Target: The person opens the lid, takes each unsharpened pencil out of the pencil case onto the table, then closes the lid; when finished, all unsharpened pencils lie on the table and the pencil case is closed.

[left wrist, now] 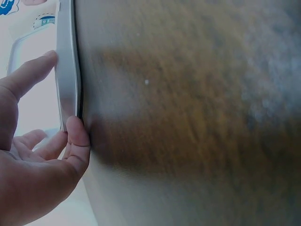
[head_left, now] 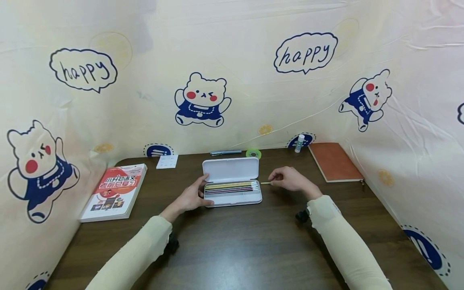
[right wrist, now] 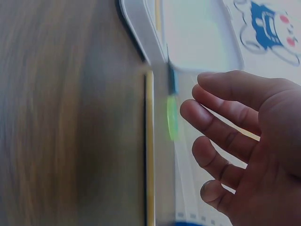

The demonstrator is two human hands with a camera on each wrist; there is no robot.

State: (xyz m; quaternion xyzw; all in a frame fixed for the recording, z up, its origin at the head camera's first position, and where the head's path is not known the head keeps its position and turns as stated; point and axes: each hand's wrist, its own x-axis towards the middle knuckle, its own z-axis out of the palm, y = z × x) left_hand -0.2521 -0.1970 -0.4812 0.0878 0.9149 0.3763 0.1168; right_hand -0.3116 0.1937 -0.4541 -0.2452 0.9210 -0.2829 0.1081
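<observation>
Left hand (left wrist: 33, 165), fingers (left wrist: 77, 136) touching white case (left wrist: 67, 70), brown table (left wrist: 188, 117)

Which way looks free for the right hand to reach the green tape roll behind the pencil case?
Probably yes: right hand is beside the pencil case; bare table lies between it and the tape roll.

Both forearms, in pale sleeves, extend forward toward 12 o'clock and converge slightly; the left hand (head_left: 191, 197) lies with fingers straight and spread, thumb toward 1 o'clock; the right hand (head_left: 291, 179) lies palm down, fingers loosely bent, fingertips toward 9 o'clock.
</observation>
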